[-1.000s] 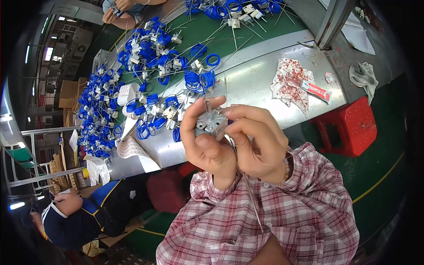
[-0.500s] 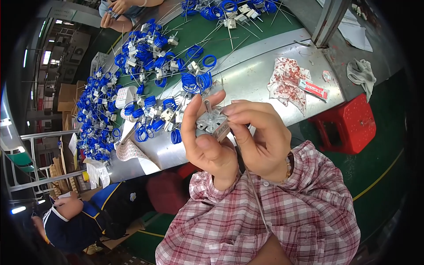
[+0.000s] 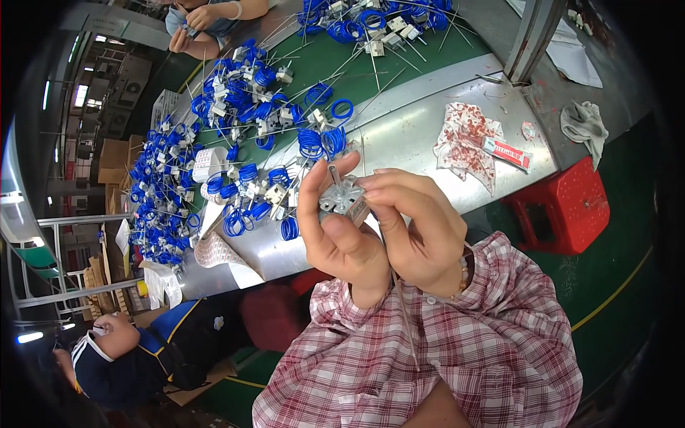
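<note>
My left hand is closed around a small capillary thermostat, thumb on the near side and fingers behind. Its metal plate faces up, with a short shaft standing out of it; a pale label shows on one side. My right hand pinches at the thermostat's right corner with thumb and fingertips; what lies between those tips is mostly hidden. From between my hands a thin metal tube hangs down in front of my checked shirt. Both hands are raised above the near edge of the metal table.
Thermostats with coiled blue tubes lie heaped at the left, with another pile at the far side. A red-stained cloth and a red-and-white tube lie right. A red stool stands beyond. Co-workers are at far left and lower left.
The view has shifted slightly, so the table items appear a little lower and farther right. The thin tube's lower end has swung slightly left. Both hands keep nearly the same grip.
</note>
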Tool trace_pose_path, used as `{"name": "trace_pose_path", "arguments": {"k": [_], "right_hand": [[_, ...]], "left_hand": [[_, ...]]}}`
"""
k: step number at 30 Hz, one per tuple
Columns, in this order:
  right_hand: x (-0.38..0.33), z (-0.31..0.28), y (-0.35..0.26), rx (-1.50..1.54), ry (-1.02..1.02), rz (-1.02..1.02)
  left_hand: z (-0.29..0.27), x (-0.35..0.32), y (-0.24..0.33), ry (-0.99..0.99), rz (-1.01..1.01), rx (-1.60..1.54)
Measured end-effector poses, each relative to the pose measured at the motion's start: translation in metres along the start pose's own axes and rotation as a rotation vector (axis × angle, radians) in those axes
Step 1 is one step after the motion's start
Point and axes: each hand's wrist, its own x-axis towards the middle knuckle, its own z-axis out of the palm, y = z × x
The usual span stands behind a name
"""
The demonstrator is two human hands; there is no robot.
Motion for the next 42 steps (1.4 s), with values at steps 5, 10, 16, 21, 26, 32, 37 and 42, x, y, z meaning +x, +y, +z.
{"name": "trace_pose_path", "arguments": {"k": [5,10,16,21,26,32,37,42], "right_hand": [[0.000,0.001,0.004,-0.021,0.002,-0.032],[-0.001,-0.001,0.006,-0.018,-0.014,-0.008],[-0.004,-0.003,0.009,0.003,-0.009,-0.025],[-0.005,-0.004,0.017,0.130,0.054,-0.023],[-0.003,-0.003,0.021,0.120,0.057,-0.034],[0.010,-0.001,0.026,0.037,0.034,-0.088],[0.017,0.008,0.021,-0.046,-0.026,-0.061],[0.020,0.016,0.023,-0.010,-0.081,-0.040]], "left_hand": [[0.000,-0.001,-0.005,0.026,-0.007,-0.035],[0.001,-0.002,-0.007,0.050,-0.029,-0.022],[0.001,0.003,-0.004,-0.041,-0.027,0.012],[0.003,0.000,-0.007,-0.135,-0.062,-0.020],[0.001,0.004,-0.007,-0.189,-0.061,-0.078],[-0.009,0.015,-0.007,-0.415,-0.065,-0.223],[-0.008,0.014,0.002,-0.392,-0.052,-0.225],[-0.017,0.014,-0.015,-0.305,0.026,-0.173]]}}
